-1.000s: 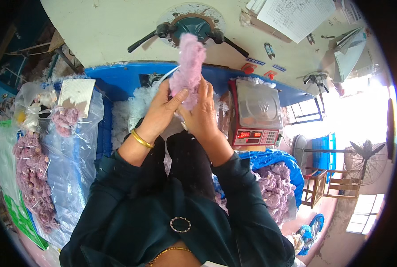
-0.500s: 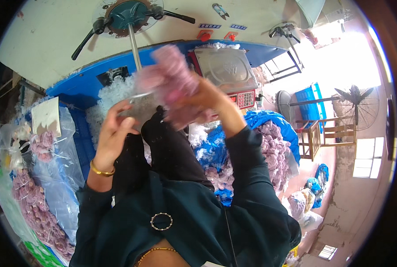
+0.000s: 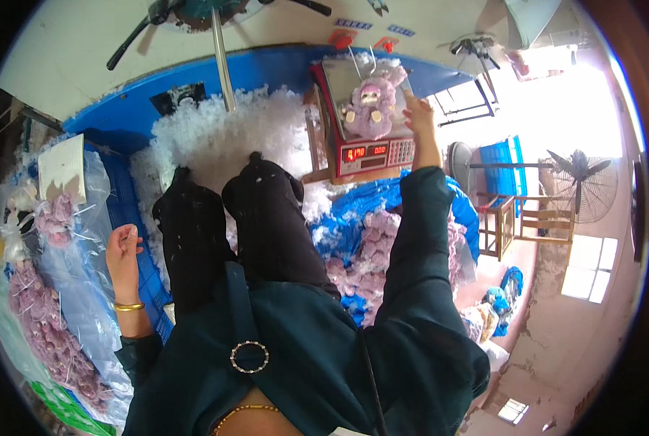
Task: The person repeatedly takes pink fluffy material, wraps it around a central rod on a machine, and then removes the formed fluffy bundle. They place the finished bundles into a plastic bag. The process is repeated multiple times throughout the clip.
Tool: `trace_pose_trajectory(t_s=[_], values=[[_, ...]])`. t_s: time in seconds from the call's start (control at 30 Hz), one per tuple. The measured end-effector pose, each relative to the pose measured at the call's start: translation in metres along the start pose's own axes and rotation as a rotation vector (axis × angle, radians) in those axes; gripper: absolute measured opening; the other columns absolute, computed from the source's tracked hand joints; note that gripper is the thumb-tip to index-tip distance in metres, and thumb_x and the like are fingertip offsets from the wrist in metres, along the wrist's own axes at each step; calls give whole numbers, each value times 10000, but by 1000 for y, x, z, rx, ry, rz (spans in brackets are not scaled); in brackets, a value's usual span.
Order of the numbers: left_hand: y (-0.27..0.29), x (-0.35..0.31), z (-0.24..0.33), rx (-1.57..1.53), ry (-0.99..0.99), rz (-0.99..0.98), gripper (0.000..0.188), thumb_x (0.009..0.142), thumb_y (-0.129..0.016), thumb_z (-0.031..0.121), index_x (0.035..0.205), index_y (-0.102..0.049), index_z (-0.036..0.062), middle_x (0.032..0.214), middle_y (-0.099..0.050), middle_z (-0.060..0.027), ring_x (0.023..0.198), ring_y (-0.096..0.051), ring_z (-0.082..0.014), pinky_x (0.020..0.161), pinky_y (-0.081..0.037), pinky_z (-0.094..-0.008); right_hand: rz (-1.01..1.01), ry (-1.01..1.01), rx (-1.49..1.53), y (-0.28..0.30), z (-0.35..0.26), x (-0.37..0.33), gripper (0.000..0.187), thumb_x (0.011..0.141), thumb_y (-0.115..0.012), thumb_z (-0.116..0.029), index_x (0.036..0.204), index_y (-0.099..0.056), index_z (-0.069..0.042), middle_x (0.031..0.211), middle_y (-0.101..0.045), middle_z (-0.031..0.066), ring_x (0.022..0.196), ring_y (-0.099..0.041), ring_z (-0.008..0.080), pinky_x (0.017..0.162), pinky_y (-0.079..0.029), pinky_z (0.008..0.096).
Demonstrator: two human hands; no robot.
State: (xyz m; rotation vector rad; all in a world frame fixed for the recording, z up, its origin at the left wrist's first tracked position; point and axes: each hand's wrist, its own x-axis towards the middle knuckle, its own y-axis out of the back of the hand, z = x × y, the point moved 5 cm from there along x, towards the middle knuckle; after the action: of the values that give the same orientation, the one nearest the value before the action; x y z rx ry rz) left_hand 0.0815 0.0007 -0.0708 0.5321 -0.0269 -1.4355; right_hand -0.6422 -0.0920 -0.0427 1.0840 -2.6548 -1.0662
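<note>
One plush toy (image 3: pixel 371 112) lies at one o'clock, borne by the scale (image 3: pixel 375 155), needing no grip: the right hand (image 3: pixel 420 120) spreads just beside; the left hand (image 3: pixel 124 254), at nine o'clock, curls loosely, empty.

The person wears a dark teal top (image 3: pixel 310 330) with long sleeves (image 3: pixel 420 240), a matching band (image 3: pixel 240 309) meeting a beaded ring-shaped ornament (image 3: pixel 249 342), black trousers (image 3: pixel 262 207) flecked white, a gold-coloured necklace (image 3: pixel 243 409) and a gold-coloured bangle (image 3: pixel 129 307) on the left wrist (image 3: pixel 126 296).
</note>
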Motion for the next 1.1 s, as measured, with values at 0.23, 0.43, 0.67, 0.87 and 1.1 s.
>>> trace_pose_trajectory(t_s=[0.23,0.43,0.67,0.87,1.1], values=[[-24,-6,9,-71,-39,-57,226,912,-593,203,1024,-597,6,922,-621,-46,790,-598,-108,657,-483,-227,-14,-224,142,3,-45,-15,907,658,-648,-684,1338,-458,-115,1290,-460,163,1093,-489,329,821,-446,457],[-49,-11,27,-73,-77,-160,182,915,-583,159,1041,-594,28,940,-626,-34,806,-601,-99,681,-481,-218,-214,224,-580,-101,-60,-18,641,644,-731,-514,1126,-636,-102,1026,-656,186,990,-629,302,814,-493,388],[-9,-18,19,192,-176,49,212,834,-661,214,912,-620,21,868,-627,-117,767,-617,-240,665,-492,-326,-436,811,-367,-81,-88,-249,546,625,-774,-257,1107,-602,-67,1011,-640,149,925,-629,316,787,-498,395],[-41,-12,40,89,-203,-44,153,849,-658,174,892,-638,28,830,-637,-79,724,-629,-155,648,-499,-267,-527,1231,-256,-95,-185,-348,626,623,-815,-293,1118,-573,5,1060,-606,194,1021,-571,390,896,-430,455],[-37,-26,50,144,-451,57,155,825,-665,181,847,-593,45,777,-596,-95,708,-604,-228,622,-481,-325,-137,1195,-149,-162,-227,-299,460,788,-709,-298,1083,-594,36,1064,-615,221,979,-582,353,864,-430,417]])
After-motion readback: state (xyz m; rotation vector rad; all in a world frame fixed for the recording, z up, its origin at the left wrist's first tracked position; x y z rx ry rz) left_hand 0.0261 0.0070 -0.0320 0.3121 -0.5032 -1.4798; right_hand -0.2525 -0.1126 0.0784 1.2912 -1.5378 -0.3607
